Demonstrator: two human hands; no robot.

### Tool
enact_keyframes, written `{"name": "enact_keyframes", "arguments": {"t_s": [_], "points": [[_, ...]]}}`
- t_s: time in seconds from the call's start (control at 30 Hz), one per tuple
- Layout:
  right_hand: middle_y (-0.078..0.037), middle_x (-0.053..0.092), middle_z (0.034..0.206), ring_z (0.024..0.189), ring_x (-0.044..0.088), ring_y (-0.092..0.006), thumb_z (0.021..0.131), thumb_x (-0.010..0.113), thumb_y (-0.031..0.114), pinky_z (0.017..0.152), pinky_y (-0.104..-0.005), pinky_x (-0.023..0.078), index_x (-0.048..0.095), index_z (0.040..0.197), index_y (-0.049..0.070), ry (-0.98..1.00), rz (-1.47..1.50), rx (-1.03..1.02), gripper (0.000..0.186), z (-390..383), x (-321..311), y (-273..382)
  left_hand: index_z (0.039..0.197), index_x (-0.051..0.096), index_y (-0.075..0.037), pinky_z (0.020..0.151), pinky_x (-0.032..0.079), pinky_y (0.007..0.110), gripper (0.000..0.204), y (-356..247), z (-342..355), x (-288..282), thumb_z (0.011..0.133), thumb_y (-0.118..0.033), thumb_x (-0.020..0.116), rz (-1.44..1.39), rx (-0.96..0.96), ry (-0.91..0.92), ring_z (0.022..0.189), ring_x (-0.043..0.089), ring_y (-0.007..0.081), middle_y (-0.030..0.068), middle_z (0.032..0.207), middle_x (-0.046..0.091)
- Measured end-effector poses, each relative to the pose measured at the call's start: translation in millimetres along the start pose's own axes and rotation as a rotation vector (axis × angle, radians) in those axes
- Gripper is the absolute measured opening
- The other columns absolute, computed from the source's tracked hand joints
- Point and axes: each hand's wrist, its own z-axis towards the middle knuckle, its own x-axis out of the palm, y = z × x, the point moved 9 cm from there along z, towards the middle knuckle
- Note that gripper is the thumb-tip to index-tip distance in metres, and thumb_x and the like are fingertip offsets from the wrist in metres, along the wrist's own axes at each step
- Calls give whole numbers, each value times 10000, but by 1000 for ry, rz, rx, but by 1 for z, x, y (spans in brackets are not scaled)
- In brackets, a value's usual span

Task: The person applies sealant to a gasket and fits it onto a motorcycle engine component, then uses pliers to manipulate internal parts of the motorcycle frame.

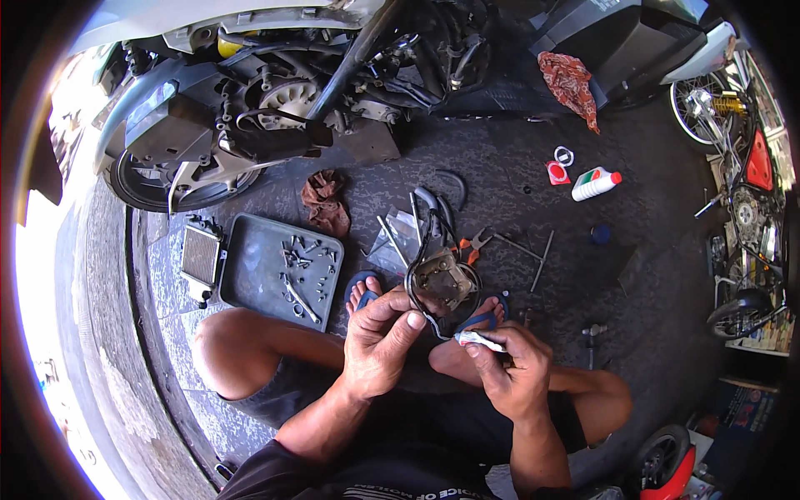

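Between my hands and above my feet is a grey metal engine part (443,282) with a ring-shaped edge and a dark hollow. My left hand (380,346) is closed, its thumb and fingers pinching the near left side of that edge. In my right hand (514,371), a small white squeeze tube (481,340) is gripped between thumb and fingers. The tube's narrow end points left, close to the part's near edge; whether they touch I cannot tell. Dark hoses (427,204) show just beyond the part.
A partly dismantled scooter (283,104) spans the far side. At left, a grey tray (242,275) holds several bolts, beside a radiator (201,254). A T-handle wrench (543,260), a rag (327,204) and a white bottle (592,186) lie around. Another motorbike (744,217) stands right.
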Motion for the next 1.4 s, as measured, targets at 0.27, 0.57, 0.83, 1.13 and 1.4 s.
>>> {"name": "enact_keyframes", "arguments": {"t_s": [0.27,0.57,0.83,1.13,1.4], "points": [[-104,665,778,654,646,-177,835,770,85,563,-286,487,696,918,-16,17,37,68,150,-5,-1,-2,1032,649,3,986,436,416,140,8,-1,-7,972,-117,605,86,-11,32,994,615,192,101,1026,666],[-103,668,794,668,643,-148,856,746,77,558,-261,482,697,913,-31,-21,59,18,131,-7,3,-7,1067,628,15,817,476,305,147,7,-2,5,992,-101,580,-119,-52,54,891,591,140,99,1048,660],[-100,649,771,650,641,-168,838,763,73,549,-283,484,680,911,-29,2,43,42,150,-7,4,-4,1042,628,14,760,461,228,131,4,-2,6,999,-97,573,-168,-33,37,840,576,87,84,1053,661],[-118,687,817,712,682,-195,851,738,72,606,-292,519,683,895,-26,-61,-69,-71,121,-11,4,0,1046,613,17,775,486,250,124,7,-4,4,1004,-87,560,-149,-52,52,867,590,102,96,1069,650],[-120,684,811,699,672,-202,851,730,77,615,-303,509,671,892,-22,-158,-76,-44,124,-12,-6,-6,1049,597,20,856,496,302,123,0,-3,8,1007,-85,548,-181,-10,78,975,617,171,103,1083,633]]}}
